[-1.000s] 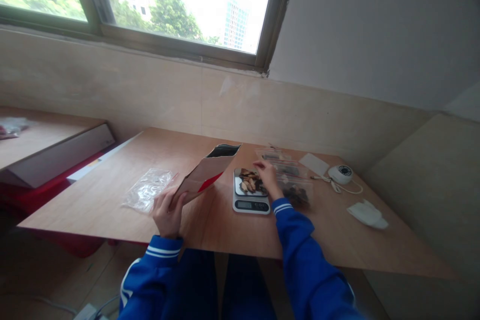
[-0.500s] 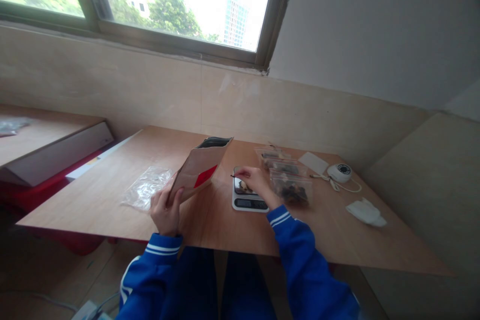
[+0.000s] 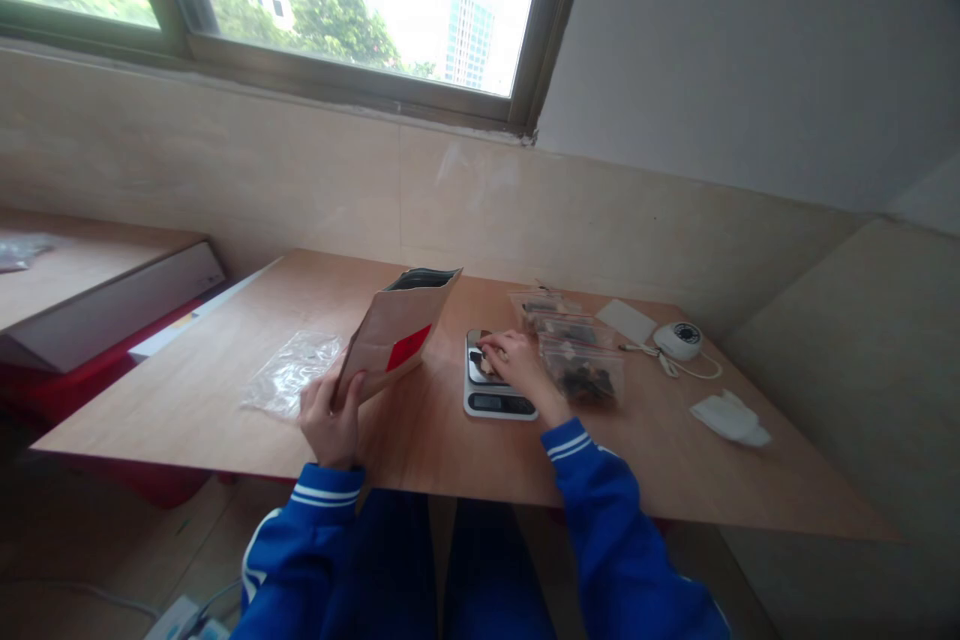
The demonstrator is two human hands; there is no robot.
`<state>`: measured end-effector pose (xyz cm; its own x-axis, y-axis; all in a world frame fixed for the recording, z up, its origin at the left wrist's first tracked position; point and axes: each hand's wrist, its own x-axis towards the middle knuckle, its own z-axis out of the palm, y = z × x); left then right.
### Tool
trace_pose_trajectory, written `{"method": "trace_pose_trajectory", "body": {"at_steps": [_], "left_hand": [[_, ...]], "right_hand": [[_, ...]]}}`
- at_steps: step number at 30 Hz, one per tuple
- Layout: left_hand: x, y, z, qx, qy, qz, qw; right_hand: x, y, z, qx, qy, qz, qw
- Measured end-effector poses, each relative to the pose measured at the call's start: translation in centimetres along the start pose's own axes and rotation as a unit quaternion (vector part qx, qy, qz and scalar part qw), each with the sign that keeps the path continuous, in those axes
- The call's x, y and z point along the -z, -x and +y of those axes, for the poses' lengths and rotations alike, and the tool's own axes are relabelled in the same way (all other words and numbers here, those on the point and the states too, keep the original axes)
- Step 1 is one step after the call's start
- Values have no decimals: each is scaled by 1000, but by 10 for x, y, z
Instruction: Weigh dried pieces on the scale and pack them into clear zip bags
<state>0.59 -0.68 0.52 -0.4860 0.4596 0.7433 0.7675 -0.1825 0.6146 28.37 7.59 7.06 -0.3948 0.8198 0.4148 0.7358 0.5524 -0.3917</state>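
Note:
My left hand (image 3: 332, 420) grips the lower left side of a paper pouch (image 3: 375, 335). The pouch is tilted, its dark-lined mouth open toward the upper right, and it bears a red label (image 3: 409, 347). To its right, a white kitchen scale (image 3: 472, 408) with a dark display lies on the table. My right hand (image 3: 517, 360) is over the scale's plate, fingers pinched together at some small dark and pale dried pieces (image 3: 486, 365). What exactly sits between those fingertips is too small to make out.
Zip bags of dark dried pieces (image 3: 585, 385) stand right of the scale. Farther right are a white dome camera (image 3: 679, 340) with its cable, a white card (image 3: 626, 320) and a crumpled white tissue (image 3: 729, 418). A clear plastic bag (image 3: 289, 375) lies left of the pouch.
My right hand has lowered from above the scale's plate to the pieces on it; the dark piece it held up no longer shows in the air. The left hand and pouch stay nearly still.

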Motion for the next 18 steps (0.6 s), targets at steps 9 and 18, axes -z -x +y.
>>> {"method": "trace_pose_trajectory", "body": {"at_steps": [9,18], "left_hand": [[0,-1,1,10,5,-3,1000],[-2,-3,1,23,15,-36,999]], "right_hand": [[11,14,-1,7,-104,68,992],[50,12,-23,6,-136,168,976]]}}
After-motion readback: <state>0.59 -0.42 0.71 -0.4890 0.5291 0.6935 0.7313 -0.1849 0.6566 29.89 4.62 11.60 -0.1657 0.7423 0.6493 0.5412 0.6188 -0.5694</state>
